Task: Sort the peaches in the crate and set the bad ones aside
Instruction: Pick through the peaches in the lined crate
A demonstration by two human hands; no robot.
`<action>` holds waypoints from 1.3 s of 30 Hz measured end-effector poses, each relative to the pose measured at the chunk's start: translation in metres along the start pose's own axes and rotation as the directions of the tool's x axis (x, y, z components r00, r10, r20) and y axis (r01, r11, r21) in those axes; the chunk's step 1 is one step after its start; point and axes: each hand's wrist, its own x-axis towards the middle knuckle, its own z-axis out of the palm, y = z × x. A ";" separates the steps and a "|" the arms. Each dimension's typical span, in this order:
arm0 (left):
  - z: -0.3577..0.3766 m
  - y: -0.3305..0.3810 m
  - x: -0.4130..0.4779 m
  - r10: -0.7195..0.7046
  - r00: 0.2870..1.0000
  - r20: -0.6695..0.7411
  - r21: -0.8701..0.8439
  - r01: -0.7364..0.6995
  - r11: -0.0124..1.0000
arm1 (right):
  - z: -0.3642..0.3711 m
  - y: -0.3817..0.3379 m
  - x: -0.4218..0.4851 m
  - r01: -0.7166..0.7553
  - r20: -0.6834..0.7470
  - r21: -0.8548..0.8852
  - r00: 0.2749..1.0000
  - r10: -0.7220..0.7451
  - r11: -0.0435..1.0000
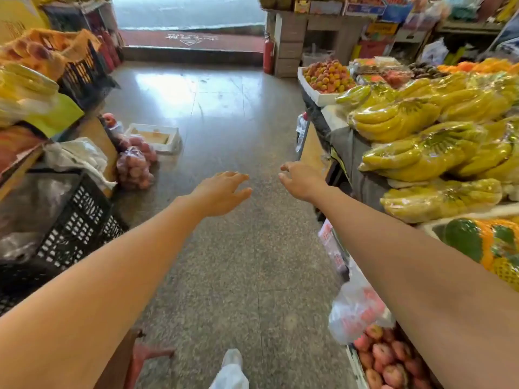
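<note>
**Both hands empty; peach crate sits below the bananas**

Shop floor (224, 248), speckled stone, runs as an aisle btwn fruit stands to a red doormat (193, 40) at the entrance. Landmark: bananas (421, 136), wrapped bunches piled on the table (335, 115) on the person's R.

Nearer the camera than the bananas, low by the table's foot: crate (354, 360), only its pale edge in view, packed w/ pink-red peaches (387, 357). A thin plastic bag (356, 310) lies on the peaches' far end. Just this side of the bananas, up on the table: netted fruit (460, 237), green & orange.

Beyond the bananas: white tray (309, 91) heaped w/ small red-yellow fruit, kind unclear. Further beyond, a fire extinguisher (268, 54) stands on the floor.

Across the aisle from the bananas: black crate (78, 220) lined w/ clear plastic, contents can't tell; bags of red fruit (134, 164) on the floor; foam box (157, 137), white, w/ a cardboard sheet inside; higher up, a 2nd black crate (78, 71), paper-lined, reddish fruit, blurred.

Left hand (222, 192) & right hand (300, 181) reach out over the aisle, level w/ the bananas' near end, a gap btwn them. Left hand: palm down, fingers spread & relaxed, holding nothing. Right hand: fingers loosely bent, nothing in it. Both are well apart from the crate.
</note>
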 end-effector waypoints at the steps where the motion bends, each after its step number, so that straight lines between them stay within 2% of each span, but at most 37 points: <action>1: -0.005 -0.008 0.011 -0.005 1.000 0.003 -0.008 0.006 1.000 | -0.001 -0.004 0.015 0.001 0.010 0.010 1.000 -0.002 1.000; 6: -0.035 -0.057 0.080 -0.022 0.999 0.043 0.003 0.022 1.000 | -0.015 -0.020 0.099 -0.023 0.031 0.003 0.999 0.023 1.000; 15: -0.075 -0.120 0.213 -0.035 0.999 0.034 -0.008 0.035 0.999 | -0.040 -0.023 0.254 0.007 -0.003 -0.013 1.000 -0.007 1.000; 29: -0.158 -0.231 0.477 -0.154 0.987 0.035 -0.010 0.154 0.988 | -0.067 0.013 0.572 0.056 0.097 -0.055 0.994 -0.051 0.997; 34: -0.190 -0.293 0.570 -0.160 0.986 0.055 -0.009 0.161 0.987 | -0.078 0.013 0.692 0.056 0.114 -0.066 0.992 -0.048 0.996; 39: -0.227 -0.367 0.664 -0.134 0.990 0.042 -0.011 0.135 0.991 | -0.083 0.002 0.817 0.043 0.065 -0.056 0.997 -0.039 0.998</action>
